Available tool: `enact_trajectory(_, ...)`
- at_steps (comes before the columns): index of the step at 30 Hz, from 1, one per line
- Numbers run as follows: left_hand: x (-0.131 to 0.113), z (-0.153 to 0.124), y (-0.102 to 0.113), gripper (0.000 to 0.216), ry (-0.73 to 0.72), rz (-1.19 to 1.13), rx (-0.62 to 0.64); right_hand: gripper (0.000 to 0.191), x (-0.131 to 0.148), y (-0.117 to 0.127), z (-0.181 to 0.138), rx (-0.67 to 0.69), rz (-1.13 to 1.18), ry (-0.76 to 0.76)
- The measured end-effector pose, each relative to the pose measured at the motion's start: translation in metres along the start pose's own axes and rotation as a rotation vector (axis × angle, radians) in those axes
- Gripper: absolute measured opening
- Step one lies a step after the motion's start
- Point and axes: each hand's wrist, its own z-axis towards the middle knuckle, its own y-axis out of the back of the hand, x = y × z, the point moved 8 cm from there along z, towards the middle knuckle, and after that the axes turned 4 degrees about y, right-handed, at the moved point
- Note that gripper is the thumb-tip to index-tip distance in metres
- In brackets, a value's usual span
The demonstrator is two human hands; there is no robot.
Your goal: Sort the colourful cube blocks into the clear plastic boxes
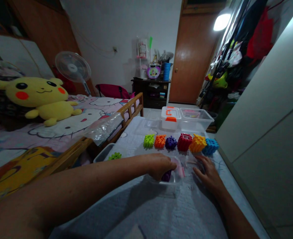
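Observation:
My left hand (161, 166) reaches into a small clear tray (175, 177) on the cloth-covered table, fingers curled over a purple block piece (166, 176). My right hand (207, 172) rests flat beside the tray, fingers spread on the cloth. Behind the hands stands a row of interlocking block cubes: green (148, 141), orange (160, 141), purple (171, 142), red (184, 141), yellow-orange (198, 143) and blue (210, 146). A loose green piece (115, 156) lies in a grey bin at the left.
A clear storage box (196, 119) and its lid with orange latches (170, 118) stand at the table's far end. A bed with a wooden rail (126, 111) and a yellow plush (40, 98) lies left. A grey cabinet (268, 126) walls the right side.

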Motion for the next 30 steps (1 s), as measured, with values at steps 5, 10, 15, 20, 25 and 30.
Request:
enact_trajectory(5, -0.002, 0.004, -0.01, 0.046, -0.052, 0.04, 0.046, 0.05, 0.001, 0.0, -0.001, -0.006, -0.006, 0.005)
enact_trajectory(10, -0.003, 0.0, -0.008, 0.057, -0.064, 0.029, 0.042, 0.048, 0.001, 0.0, -0.001, -0.003, -0.012, -0.004)
enact_trajectory(15, 0.0, -0.001, -0.006, 0.072, -0.063, 0.006, 0.033, 0.046, 0.002, 0.0, -0.001, -0.003, -0.012, 0.009)
enact_trajectory(20, 0.006, -0.002, -0.009, 0.084, -0.042, -0.036, 0.107, 0.045, 0.001, 0.0, -0.001, -0.008, -0.007, 0.022)
enact_trajectory(25, 0.011, -0.003, -0.011, 0.093, -0.008, -0.078, 0.121, 0.047, 0.001, 0.0, 0.0, 0.008, -0.002, 0.021)
enact_trajectory(30, 0.01, -0.004, -0.008, 0.091, -0.002, -0.069, 0.075, 0.048, 0.003, 0.0, -0.001, 0.009, -0.002, 0.019)
